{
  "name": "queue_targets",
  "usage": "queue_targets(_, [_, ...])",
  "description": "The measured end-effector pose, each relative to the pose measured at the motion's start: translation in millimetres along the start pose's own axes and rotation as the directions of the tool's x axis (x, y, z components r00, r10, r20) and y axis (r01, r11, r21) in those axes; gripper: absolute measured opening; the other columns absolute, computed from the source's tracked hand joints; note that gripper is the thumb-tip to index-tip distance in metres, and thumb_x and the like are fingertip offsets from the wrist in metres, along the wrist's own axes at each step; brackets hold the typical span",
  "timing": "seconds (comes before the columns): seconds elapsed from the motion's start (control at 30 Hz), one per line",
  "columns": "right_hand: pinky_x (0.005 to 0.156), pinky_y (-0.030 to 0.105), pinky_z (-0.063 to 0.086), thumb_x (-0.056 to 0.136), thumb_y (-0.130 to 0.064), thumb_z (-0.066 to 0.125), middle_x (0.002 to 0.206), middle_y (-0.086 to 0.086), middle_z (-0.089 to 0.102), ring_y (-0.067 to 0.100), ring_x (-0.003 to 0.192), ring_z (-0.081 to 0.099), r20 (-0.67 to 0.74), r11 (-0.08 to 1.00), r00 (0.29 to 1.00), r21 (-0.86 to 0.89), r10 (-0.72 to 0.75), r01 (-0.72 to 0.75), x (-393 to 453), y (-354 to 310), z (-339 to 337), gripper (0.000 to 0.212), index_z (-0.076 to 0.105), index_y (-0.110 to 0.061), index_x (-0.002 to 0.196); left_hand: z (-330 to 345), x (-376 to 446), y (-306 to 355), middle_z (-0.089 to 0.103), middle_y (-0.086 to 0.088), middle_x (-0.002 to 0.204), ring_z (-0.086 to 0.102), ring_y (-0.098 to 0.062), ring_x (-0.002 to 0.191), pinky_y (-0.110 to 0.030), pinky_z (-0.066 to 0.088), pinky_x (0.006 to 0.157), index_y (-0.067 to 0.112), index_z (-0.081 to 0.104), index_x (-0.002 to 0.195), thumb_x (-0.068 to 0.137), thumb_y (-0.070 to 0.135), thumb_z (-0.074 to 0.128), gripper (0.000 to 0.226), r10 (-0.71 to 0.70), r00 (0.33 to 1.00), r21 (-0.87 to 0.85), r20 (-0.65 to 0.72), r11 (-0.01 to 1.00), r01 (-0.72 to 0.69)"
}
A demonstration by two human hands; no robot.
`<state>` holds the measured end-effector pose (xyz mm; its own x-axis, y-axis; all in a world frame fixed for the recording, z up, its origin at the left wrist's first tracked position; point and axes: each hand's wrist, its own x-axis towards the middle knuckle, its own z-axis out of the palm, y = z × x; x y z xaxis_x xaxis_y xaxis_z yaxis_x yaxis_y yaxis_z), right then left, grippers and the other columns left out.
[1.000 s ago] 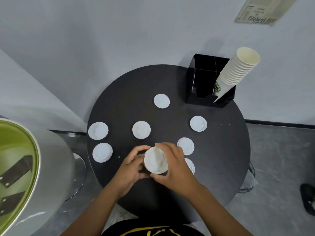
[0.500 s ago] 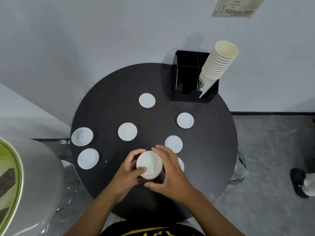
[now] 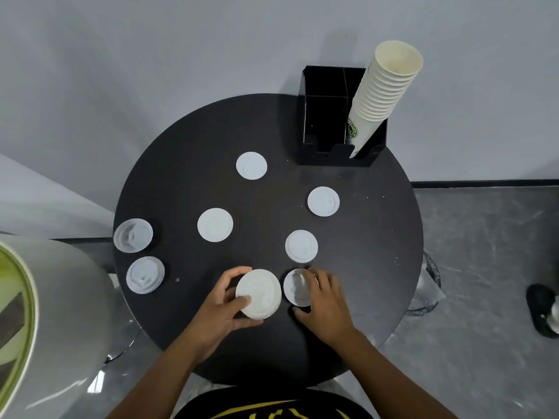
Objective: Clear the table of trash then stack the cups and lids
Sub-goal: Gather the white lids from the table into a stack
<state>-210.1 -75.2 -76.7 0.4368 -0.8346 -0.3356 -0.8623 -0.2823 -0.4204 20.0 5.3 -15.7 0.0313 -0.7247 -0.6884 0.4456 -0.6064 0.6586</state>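
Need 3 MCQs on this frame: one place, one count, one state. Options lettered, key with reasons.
1. Where does the stack of paper cups stand?
A. in the right compartment of the black holder
B. at the table's centre
C. on the floor

2. How many white lids lie flat on the table with no hand on them?
A. three
B. six
C. nine

3. What is the left hand doing?
A. resting flat on the table
B. gripping the lid stack
C. reaching into the holder

Key: 1 A, the cups lean out of the holder's right side. 2 B, six lids lie apart; the right hand covers a seventh lid. 3 B, its thumb and fingers curl round the stack.
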Motion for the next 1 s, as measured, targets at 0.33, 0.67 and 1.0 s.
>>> queue_targets(0.33, [0.098, 0.034, 0.047, 0.075, -0.040, 0.077, 0.140, -0.013, 0.040, 0.018, 0.120, 0.043, -0.119, 0.982, 0.990, 0.164, -0.075, 0.094, -3.0, -2.8, -25.2, 0.074, 0.044, -0.035, 0.141, 5.4, -11.6, -6.4, 0.060, -0.015, 0.135, 0.062, -0.041, 0.123, -0.056, 0.061, 0.088, 0.035, 0.065, 0.125, 0.100, -0.003, 0.057, 0.046, 0.016, 0.997, -0.036, -0.074, 0.999, -0.019])
queue_targets(0.67, [0.103, 0.037, 0.045, 0.068, -0.051, 0.083, 0.140, -0.015, 0.041, 0.012, 0.126, 0.044, -0.137, 0.845, 0.885, 0.262, -0.445, 0.466, -2.6, -118.6, -79.4, 0.085, 0.042, -0.034, 0.141, -20.7, -40.2, 11.2, 0.067, -0.016, 0.130, 0.069, -0.039, 0.116, -0.060, 0.059, 0.093, 0.033, 0.064, 0.126, 0.100, 0.005, 0.061, 0.038, 0.136, 0.986, -0.043, -0.097, 0.989, -0.141])
queue_targets(1.0, [0.104, 0.035, 0.047, 0.066, -0.056, 0.079, 0.143, -0.021, 0.029, 0.009, 0.130, 0.035, -0.003, 0.868, 0.881, 0.173, -0.473, 0.466, -15.0, -195.3, -49.1, 0.092, 0.033, -0.044, 0.145, -86.2, -73.3, 35.3, 0.071, -0.012, 0.124, 0.072, -0.031, 0.107, -0.046, 0.060, 0.080, 0.030, 0.065, 0.122, 0.106, 0.013, 0.049, 0.029, 0.168, 0.984, -0.110, -0.057, 0.979, -0.173])
